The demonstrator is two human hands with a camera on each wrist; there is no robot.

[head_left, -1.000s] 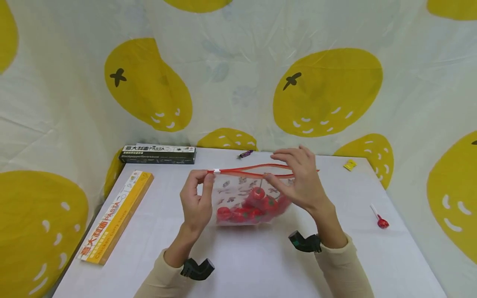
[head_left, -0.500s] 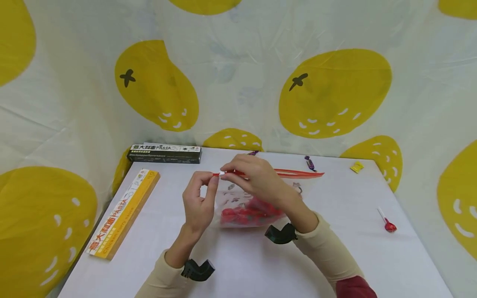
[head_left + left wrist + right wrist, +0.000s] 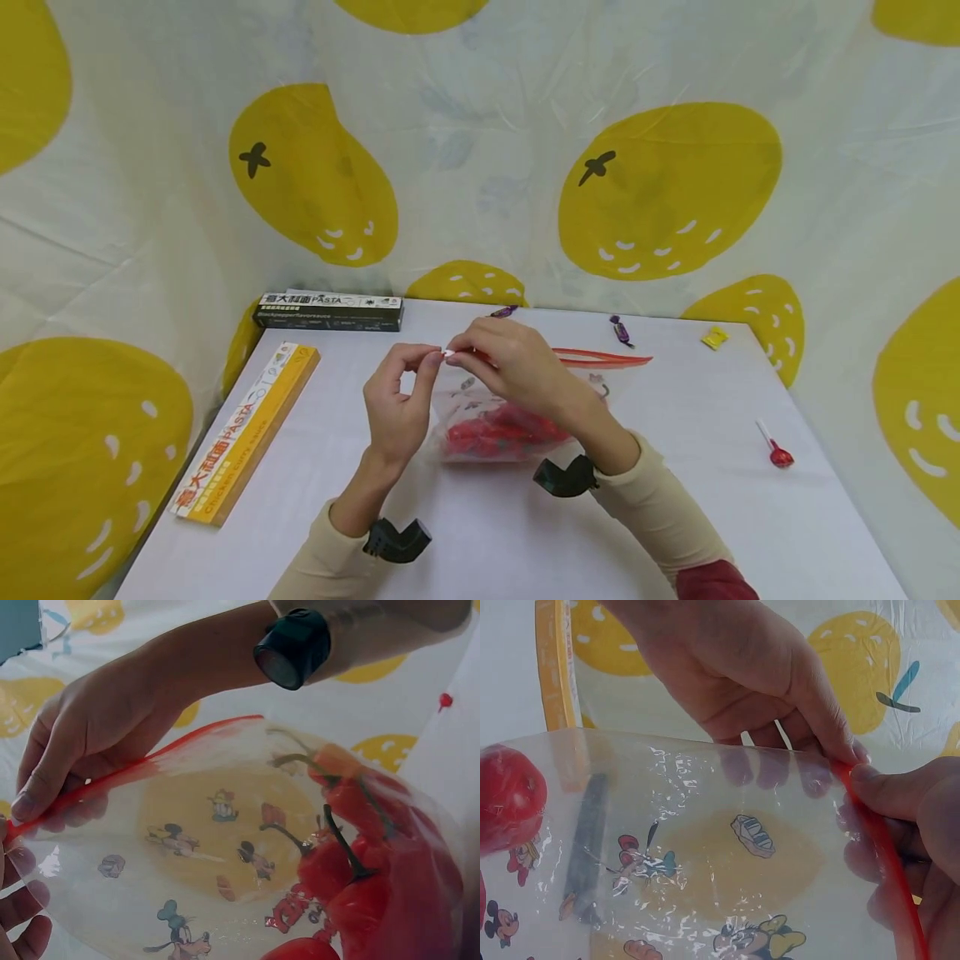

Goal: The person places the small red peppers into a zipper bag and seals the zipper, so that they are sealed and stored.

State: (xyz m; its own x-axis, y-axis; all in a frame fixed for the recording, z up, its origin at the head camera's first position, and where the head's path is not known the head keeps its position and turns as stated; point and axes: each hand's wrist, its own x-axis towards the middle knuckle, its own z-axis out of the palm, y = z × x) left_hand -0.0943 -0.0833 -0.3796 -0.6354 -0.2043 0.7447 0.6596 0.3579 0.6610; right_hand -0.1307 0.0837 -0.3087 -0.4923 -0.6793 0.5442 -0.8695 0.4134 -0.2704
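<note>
A clear printed zip bag [image 3: 459, 400] hangs upright over the table, its red zip [image 3: 603, 362] along the top. Inside are several round red fruits [image 3: 352, 900] with green stems. My left hand [image 3: 397, 417] pinches the left end of the zip between thumb and forefinger. Right beside it, the right hand [image 3: 517, 362] pinches the zip at the small white slider [image 3: 447, 353], thumb and fingertips nearly meeting the left hand's. To the right, the zip's two red strips stand slightly apart. The right hand and forearm cover part of the bag in the head view.
A yellow pasta box [image 3: 247, 433] lies at left, a black pasta box [image 3: 330, 312] at the back left. Purple wrapped candies [image 3: 622, 331], a yellow candy [image 3: 715, 337] and a red lollipop [image 3: 781, 455] lie behind and right. A fruit-print cloth [image 3: 480, 167] hangs behind.
The right hand has moved left from the bag's open mouth to the slider beside the left hand, and its fingers have closed there. The left hand keeps its pinch.
</note>
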